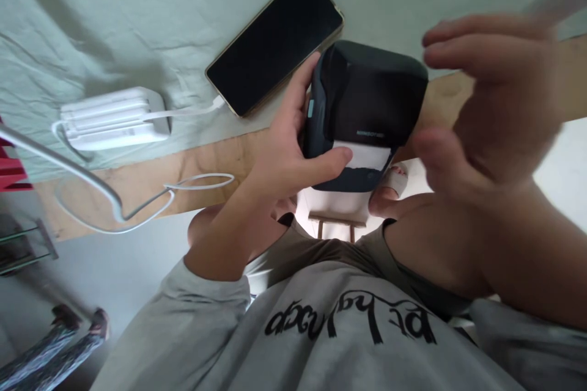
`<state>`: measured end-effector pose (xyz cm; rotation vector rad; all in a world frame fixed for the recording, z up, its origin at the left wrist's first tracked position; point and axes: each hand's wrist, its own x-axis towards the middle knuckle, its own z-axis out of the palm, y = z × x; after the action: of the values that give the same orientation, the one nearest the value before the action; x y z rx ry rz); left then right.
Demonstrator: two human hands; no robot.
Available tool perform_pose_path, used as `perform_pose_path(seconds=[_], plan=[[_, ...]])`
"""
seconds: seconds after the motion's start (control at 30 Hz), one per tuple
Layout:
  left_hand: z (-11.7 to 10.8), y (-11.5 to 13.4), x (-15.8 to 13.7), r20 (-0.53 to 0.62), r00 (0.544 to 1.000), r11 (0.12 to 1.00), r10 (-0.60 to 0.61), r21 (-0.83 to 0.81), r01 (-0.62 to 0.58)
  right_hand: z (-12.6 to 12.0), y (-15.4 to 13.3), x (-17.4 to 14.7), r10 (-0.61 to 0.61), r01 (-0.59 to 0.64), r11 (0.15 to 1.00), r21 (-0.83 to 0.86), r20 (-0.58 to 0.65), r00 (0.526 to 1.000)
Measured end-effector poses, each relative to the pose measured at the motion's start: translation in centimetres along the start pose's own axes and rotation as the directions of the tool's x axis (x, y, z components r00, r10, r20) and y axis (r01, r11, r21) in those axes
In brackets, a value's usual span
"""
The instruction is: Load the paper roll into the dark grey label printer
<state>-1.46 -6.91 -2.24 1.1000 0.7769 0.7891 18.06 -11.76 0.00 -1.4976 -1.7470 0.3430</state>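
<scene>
Within the left grip (288,149), clasping the printer (373,88) by its left side, with thumb across the front and fingers along the edge, partly out of sight behind. Close to the right of that, holding the right grip (499,98) unclenched, with thumb and fingers parted and nothing visible between them; too blurred there, so cannot tell whether touching the printer's far right corner or just beside it.

Could lose the printer through any slackening of the left thumb, relying as now on one hand for so broad and smooth-looking a body; could then drop it past the wooden edge of the worktop (238,156), toward the lap (330,250) below the grip. Could knock or twist it by bringing the right grip in too fast. Could crease or drag the label (367,157) by pressing with the left thumb. Might snag the cable (181,112), left of the left grip, with a sweep of the forearm, tugging at the phone (275,43) just beyond.

Looks nearly black, boxy and round-cornered, with small pale lettering above the white label and a pale blue-green patch on the side by the left grip. Appears closed and undamaged.
</scene>
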Motion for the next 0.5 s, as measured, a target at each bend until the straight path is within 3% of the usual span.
perform_pose_path(seconds=[0.1, 0.27, 0.4, 0.5], plan=[[0.2, 0.2, -0.1, 0.034, 0.999, 1.0, 0.012, -0.02, -0.011, 0.3, -0.2, -0.1, -0.15, 0.159, 0.986, -0.055, 0.151, 0.977], [0.2, 0.1, -0.1, 0.068, 0.997, 0.997, 0.049, -0.055, -0.045, 1.0, 0.8, -0.3, -0.006, -0.004, 0.999, 0.042, 0.243, 0.97], [0.3, 0.0, 0.1, 0.1, 0.992, 0.995, 0.081, -0.074, -0.074, 1.0, 0.9, -0.4, 0.022, -0.06, 0.99, 0.126, 0.287, 0.958], [1.2, 0.5, 0.1, 0.009, 1.0, 0.994, -0.004, -0.112, 0.005, 0.9, 1.0, -0.4, 0.033, -0.075, 0.988, 0.134, 0.29, 0.956]])
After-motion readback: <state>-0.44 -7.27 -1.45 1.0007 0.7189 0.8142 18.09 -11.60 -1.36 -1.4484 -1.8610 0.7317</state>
